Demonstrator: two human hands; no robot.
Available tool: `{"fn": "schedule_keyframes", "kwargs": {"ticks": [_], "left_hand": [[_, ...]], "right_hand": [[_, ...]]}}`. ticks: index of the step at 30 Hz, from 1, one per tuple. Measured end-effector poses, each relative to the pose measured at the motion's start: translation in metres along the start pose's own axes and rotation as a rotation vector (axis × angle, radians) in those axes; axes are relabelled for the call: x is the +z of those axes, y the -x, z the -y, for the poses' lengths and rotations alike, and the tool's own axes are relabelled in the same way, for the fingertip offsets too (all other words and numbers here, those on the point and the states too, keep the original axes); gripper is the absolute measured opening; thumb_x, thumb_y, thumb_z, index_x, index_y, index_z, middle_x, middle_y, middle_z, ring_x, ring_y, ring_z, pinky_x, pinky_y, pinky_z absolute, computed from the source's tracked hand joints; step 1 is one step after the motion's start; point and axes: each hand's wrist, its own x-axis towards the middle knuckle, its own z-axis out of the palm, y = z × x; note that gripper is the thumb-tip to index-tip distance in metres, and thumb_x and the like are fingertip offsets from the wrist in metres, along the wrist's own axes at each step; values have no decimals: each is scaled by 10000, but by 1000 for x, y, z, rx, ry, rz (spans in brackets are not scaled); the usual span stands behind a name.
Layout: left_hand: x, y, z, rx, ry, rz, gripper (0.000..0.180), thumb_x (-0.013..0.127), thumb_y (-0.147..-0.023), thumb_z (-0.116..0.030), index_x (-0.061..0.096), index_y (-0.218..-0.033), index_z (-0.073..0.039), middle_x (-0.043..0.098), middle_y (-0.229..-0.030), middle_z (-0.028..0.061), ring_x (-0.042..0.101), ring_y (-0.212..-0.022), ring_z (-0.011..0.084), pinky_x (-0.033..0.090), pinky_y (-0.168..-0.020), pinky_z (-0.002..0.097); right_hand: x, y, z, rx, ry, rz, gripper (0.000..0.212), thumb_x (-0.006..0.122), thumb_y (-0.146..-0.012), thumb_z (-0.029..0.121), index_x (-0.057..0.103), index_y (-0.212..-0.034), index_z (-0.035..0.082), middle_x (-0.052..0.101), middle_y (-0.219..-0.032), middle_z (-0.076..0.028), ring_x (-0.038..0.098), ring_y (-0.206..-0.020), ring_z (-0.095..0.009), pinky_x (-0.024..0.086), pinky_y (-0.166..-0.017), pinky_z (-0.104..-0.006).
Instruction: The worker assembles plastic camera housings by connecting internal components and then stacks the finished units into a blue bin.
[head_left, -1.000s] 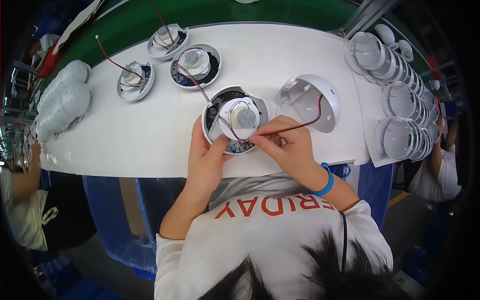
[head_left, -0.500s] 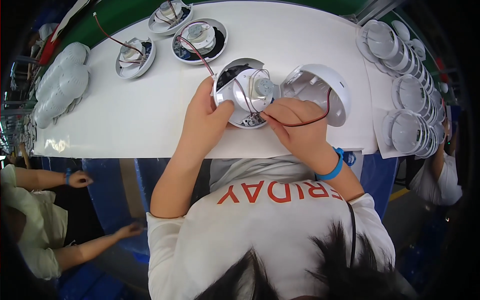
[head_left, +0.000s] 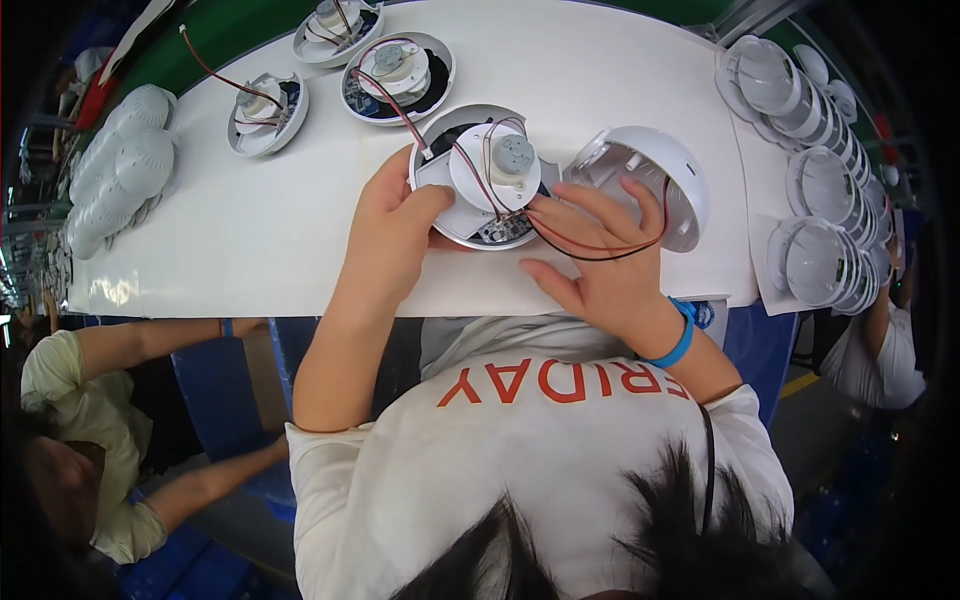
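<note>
My left hand (head_left: 392, 225) grips the left rim of a round white housing (head_left: 468, 190), thumb on top. Inside sit a grey motor (head_left: 513, 154) on a white disc and a small circuit board (head_left: 507, 231) near the close edge. My right hand (head_left: 607, 275) is open, fingers spread and thumb apart, with fingertips at the housing's right edge. A red-and-black wire (head_left: 600, 258) loops from the board across this hand to a white dome shell (head_left: 688, 190), which stands with its hollow side facing the housing. The tips of some right fingers reach in front of the shell.
Several similar open units (head_left: 398, 78) with wires lie at the back left. White perforated covers (head_left: 125, 170) are piled at the far left. Stacked clear-and-white domes (head_left: 825, 185) line the right side. A co-worker's arms (head_left: 215, 480) extend at the lower left.
My right hand has gone from a pinch at the board to spread fingers. The housing has shifted slightly left and up with my left hand. The co-worker's arms have moved right.
</note>
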Motion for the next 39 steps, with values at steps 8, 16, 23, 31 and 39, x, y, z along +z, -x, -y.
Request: {"fn": "schedule_keyframes", "kwargs": {"ticks": [8,16,23,31,39], "left_hand": [[2,2,6,-6,-7,-49,408,428,-786,-36,399,-1182,55,566,-1001,145,615,-815,193,569,-583,318],[9,5,8,177,-83,-94,426,413,-834,-5,348,-1252,51,542,-1064,132,555,-926,138,482,-742,248],[7,0,23,414,-342,-164,431,412,-850,-30,344,-1268,48,523,-1113,128,502,-1011,144,389,-870,255],[11,-3,15,290,-198,-115,437,405,-825,-11,366,-1256,50,524,-1113,125,500,-1011,141,392,-867,261],[16,2,18,306,-13,-110,455,440,-824,-6,351,-1268,40,514,-1137,122,498,-1041,151,397,-878,268]], "right_hand": [[-9,6,-14,-97,-191,233,395,621,-726,378,613,-1045,147,588,-1121,13,510,-1102,-158,19,-1048,-547],[-11,-1,-6,-93,-141,267,459,616,-687,325,584,-1129,205,537,-1176,-21,510,-1094,-206,1,-1043,-534],[-14,-6,4,-46,-136,265,489,624,-643,232,580,-1130,208,526,-1188,-19,506,-1092,-214,27,-1012,-588],[-13,-7,-6,-118,-58,245,474,642,-616,220,603,-1089,215,530,-1183,-1,503,-1094,-195,143,-977,-563],[-14,-5,-8,-177,93,123,465,667,-587,203,628,-1048,236,542,-1163,2,485,-1118,-197,247,-905,-500]]}}
